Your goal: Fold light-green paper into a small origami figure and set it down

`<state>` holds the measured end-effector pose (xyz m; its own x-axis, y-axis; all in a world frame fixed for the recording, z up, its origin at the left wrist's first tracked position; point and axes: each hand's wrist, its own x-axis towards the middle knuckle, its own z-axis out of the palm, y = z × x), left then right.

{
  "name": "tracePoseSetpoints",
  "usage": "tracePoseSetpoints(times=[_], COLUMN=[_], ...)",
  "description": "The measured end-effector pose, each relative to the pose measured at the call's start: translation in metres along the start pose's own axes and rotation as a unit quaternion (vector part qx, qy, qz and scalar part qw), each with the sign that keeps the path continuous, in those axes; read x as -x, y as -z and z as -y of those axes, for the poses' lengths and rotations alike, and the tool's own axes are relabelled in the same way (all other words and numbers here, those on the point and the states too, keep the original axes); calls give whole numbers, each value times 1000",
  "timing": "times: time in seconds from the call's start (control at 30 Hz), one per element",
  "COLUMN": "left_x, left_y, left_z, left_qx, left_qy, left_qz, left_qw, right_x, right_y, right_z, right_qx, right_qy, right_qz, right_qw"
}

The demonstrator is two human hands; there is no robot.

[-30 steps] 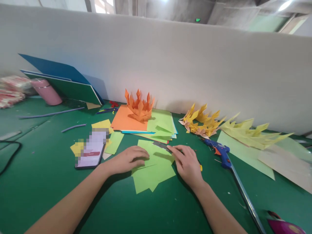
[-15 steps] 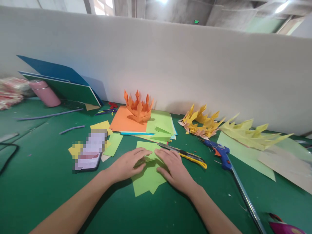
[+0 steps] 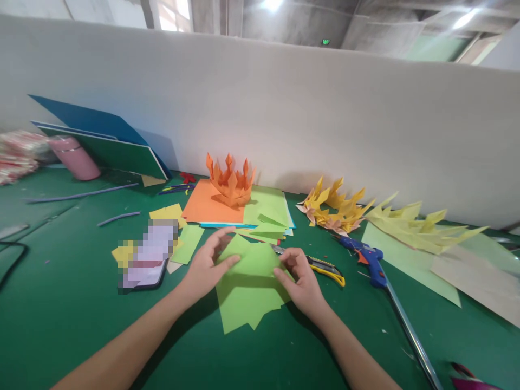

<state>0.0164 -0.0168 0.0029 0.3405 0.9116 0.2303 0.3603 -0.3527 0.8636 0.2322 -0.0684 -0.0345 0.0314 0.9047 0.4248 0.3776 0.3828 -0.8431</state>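
A light green paper sheet (image 3: pixel 252 265) is lifted off a stack of green sheets (image 3: pixel 244 311) on the green table (image 3: pixel 81 325). My left hand (image 3: pixel 205 268) pinches its left edge, thumb on top. My right hand (image 3: pixel 298 276) pinches its right edge. A yellow and black utility knife (image 3: pixel 320 266) lies on the table just behind my right hand, with nothing touching it.
A phone (image 3: pixel 148 257) lies left of my hands on yellow paper. An orange folded paper crown (image 3: pixel 230 181) stands on coloured sheets behind. Yellow folded pieces (image 3: pixel 337 208) and a blue glue gun (image 3: pixel 365 257) are to the right, beside a metal ruler (image 3: pixel 410 336). A pink bottle (image 3: pixel 75 157) is far left.
My right hand let go of the utility knife, which now lies on the table. Both hands moved onto the green sheet and lifted its top sheet by the edges.
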Motion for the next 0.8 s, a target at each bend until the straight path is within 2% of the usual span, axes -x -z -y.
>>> tracePoseSetpoints(times=[0.1, 0.2, 0.27, 0.37, 0.5, 0.57, 0.63, 0.73, 0.8], left_x=[-6, -12, -14, -14, -11, -10, -10, -10, -9], left_y=[10, 22, 28, 32, 31, 29, 28, 27, 26], left_z=[6, 14, 19, 25, 26, 25, 26, 28, 26], left_qx=[-114, -240, -299, -393, -479, -490, -491, -483, -487], left_qy=[-29, -81, -90, -73, -47, -46, -55, -56, -43], left_qz=[-102, -110, -116, -96, -67, -59, -44, 2, 21], left_qw=[988, 961, 943, 911, 874, 868, 868, 874, 872], right_x=[-3, -6, -7, -8, -4, -2, 0, 0, -1], right_y=[5, 6, 5, 2, 2, 4, 5, 6, 6], right_z=[-2, -4, -7, -12, -15, -12, -7, 2, 6], right_qx=[-53, -69, -81, -94, -28, 30, 106, 201, 243], right_qy=[-47, -84, -78, -34, -14, 5, 54, 120, 132], right_qz=[15, -8, -18, 4, 39, 53, 74, 143, 200], right_qw=[997, 994, 994, 995, 999, 998, 990, 962, 940])
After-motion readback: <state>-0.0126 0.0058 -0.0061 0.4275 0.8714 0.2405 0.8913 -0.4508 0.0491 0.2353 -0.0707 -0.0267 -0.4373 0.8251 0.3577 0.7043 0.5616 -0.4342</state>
